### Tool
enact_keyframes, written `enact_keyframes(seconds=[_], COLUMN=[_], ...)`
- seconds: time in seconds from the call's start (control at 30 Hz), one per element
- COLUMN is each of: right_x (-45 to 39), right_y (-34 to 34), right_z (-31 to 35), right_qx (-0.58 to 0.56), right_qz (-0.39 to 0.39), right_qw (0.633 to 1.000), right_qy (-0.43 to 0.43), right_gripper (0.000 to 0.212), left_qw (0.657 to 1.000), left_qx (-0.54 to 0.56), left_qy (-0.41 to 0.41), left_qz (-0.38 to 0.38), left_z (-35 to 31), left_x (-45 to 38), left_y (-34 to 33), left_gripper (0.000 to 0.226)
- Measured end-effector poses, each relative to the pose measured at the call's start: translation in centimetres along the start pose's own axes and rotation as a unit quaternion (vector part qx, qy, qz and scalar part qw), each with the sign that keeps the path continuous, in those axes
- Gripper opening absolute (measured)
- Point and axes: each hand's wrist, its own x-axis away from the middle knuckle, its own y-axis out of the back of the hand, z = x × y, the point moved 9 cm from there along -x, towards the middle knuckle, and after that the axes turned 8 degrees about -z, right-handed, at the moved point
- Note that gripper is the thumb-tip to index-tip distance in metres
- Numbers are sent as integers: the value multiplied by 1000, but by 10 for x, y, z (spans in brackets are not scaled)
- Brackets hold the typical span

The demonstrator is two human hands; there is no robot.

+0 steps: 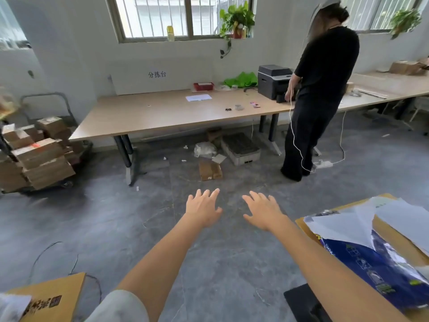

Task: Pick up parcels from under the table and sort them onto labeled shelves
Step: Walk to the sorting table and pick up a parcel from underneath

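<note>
A small brown cardboard parcel (210,170) lies on the grey floor at the front edge of the long wooden table (148,112). Behind it under the table sit a crumpled clear plastic bag (204,149), another brown box (214,133) and a white tray with a dark top (241,148). My left hand (203,209) and my right hand (263,211) stretch forward side by side above the floor, both empty with fingers spread, well short of the parcel.
A person in black (322,94) stands at the table's right end by a printer (274,81), with white cables trailing to a power strip (321,164). A cart stacked with cardboard boxes (39,156) stands left. Boxes with paper lie near right (371,231) and near left (46,296).
</note>
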Motion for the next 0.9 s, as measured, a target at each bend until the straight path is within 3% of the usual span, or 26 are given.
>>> enact_keyframes(seconds=[0.57, 0.9], right_x=[-359, -526], right_y=[30, 25], right_z=[-49, -57], right_qx=[8, -6], right_qz=[-21, 4], right_qw=[1000, 999], right_qy=[15, 54], right_gripper=[65, 66], left_qw=[998, 996], left_qx=[28, 23], left_qy=[51, 82], left_qz=[-30, 10], left_z=[109, 162], left_x=[-339, -481], left_y=[-5, -37], left_gripper=[58, 59])
